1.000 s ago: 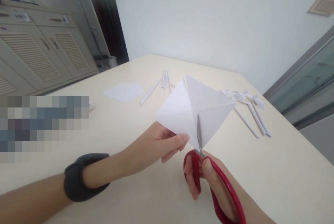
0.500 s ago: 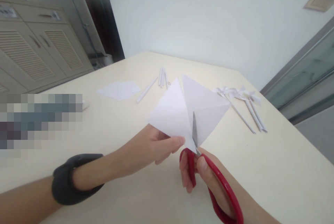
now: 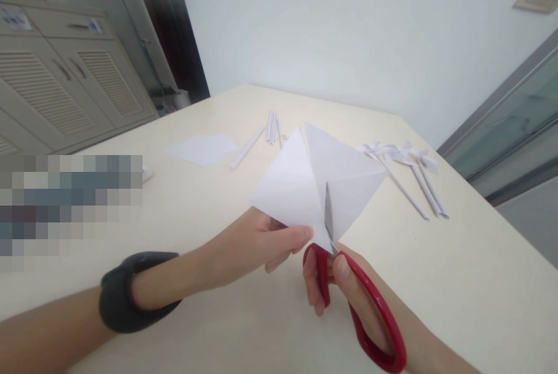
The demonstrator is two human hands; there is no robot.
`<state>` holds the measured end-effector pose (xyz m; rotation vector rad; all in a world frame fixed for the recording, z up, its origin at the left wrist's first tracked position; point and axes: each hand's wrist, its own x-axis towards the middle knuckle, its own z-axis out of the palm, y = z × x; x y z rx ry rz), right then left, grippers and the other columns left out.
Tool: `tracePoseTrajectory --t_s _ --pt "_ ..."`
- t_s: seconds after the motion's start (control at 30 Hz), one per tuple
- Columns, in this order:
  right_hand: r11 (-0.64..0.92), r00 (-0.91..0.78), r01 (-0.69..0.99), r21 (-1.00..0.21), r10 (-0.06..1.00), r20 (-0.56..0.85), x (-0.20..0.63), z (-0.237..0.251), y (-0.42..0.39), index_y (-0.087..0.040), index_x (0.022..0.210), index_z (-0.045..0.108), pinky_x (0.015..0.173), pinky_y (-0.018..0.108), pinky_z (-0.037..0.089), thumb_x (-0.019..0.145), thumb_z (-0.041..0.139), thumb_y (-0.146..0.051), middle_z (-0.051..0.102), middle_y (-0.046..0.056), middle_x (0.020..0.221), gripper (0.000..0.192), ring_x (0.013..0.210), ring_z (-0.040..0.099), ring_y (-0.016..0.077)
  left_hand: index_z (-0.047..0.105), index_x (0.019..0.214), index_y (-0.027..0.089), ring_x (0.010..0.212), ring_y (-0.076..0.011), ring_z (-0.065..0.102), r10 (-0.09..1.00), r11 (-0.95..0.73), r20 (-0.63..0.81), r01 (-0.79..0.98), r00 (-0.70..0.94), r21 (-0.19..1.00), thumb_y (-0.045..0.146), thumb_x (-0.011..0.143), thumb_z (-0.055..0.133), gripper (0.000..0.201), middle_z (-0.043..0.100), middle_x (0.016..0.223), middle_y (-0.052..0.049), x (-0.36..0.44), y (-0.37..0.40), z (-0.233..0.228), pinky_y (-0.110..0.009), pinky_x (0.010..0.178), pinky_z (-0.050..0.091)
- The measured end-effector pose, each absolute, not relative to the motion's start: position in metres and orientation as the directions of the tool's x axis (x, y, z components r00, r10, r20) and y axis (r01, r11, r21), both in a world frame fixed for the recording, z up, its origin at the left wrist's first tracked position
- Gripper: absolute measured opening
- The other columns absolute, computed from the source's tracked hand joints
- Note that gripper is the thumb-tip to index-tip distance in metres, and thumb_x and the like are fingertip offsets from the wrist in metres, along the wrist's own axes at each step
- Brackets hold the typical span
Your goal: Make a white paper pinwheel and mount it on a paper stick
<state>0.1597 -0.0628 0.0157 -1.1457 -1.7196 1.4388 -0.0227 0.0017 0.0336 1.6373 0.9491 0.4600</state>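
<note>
Right hand [image 3: 337, 290]: closed through the loops of the red-handled scissors [image 3: 370, 316], thumb in the upper loop, fingers curled around the lower one. Blades point up and away, driven into the lower corner of the folded white paper [image 3: 320, 185] along a crease; they look nearly closed.

Left hand [image 3: 257, 243]: pinching the paper's lower left edge, thumb on top, fingers beneath. A dark wristband [image 3: 124, 292] circles the forearm.

Folded white paper: held in the air above the table [image 3: 457, 292], between both hands, near the front edge; two triangular flaps stand up from a centre fold.

Table, beyond the hands: a flat white sheet [image 3: 203, 148] to the left; a loose group of rolled paper sticks [image 3: 272, 129] behind the held paper; to the right, several paper pinwheels on sticks [image 3: 410, 168] lying side by side.

Background: a louvred cabinet [image 3: 65, 83] at left, pale wall behind.
</note>
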Motion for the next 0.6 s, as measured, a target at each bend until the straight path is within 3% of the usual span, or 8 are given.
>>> tracePoseTrajectory --t_s 0.17,0.47,0.6 --pt "0.047 -0.462 0.172 -0.984 0.886 -0.039 0.1587 0.0212 -0.0623 -0.017 0.087 0.049 0.061 0.028 0.046 0.091 0.026 -0.057 0.056 0.005 0.075 0.046 0.063 0.052 0.014 0.034 0.045 0.018 0.041 -0.0082 0.037 0.756 -0.04 -0.163 0.295 0.634 0.955 0.024 0.084 0.044 0.04 0.034 0.04 0.006 -0.0216 0.0027 0.0348 -0.023 0.046 0.032" --pt "0.05 -0.435 0.232 -0.971 0.899 -0.058 0.1574 0.019 -0.06 -0.018 0.082 0.048 0.06 0.027 0.045 0.092 0.023 -0.058 0.053 0.001 0.064 0.048 0.059 0.051 0.0129 0.038 0.045 0.018 0.042 -0.0092 0.037 0.779 -0.021 -0.214 0.366 0.589 0.93 0.03 0.083 0.045 0.04 0.036 0.04 0.005 -0.021 0.0027 0.0341 -0.023 0.047 0.032" --pt "0.044 -0.439 0.239 -0.97 0.896 -0.068 0.1569 0.0238 -0.0602 -0.018 0.078 0.046 0.062 0.027 0.046 0.091 0.026 -0.057 0.056 0.004 0.07 0.046 0.061 0.053 0.0132 0.035 0.043 0.019 0.042 -0.0096 0.039 0.759 -0.019 -0.237 0.385 0.607 0.923 0.027 0.081 0.046 0.04 0.034 0.04 0.005 -0.0189 0.0018 0.0419 -0.023 0.047 0.034"
